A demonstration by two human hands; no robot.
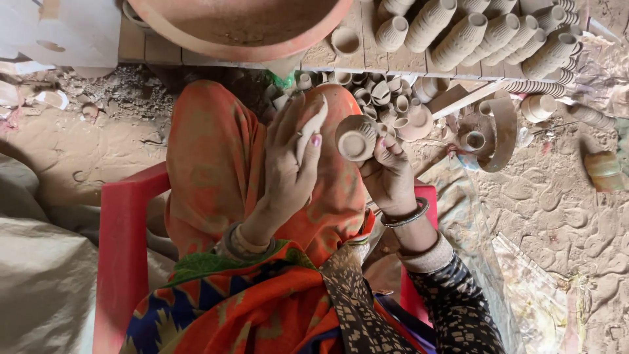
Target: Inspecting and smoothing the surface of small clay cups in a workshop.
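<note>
Big clay bowl [239, 29] cut off at top; cup [357, 137] base behind fingers [386, 147].
</note>
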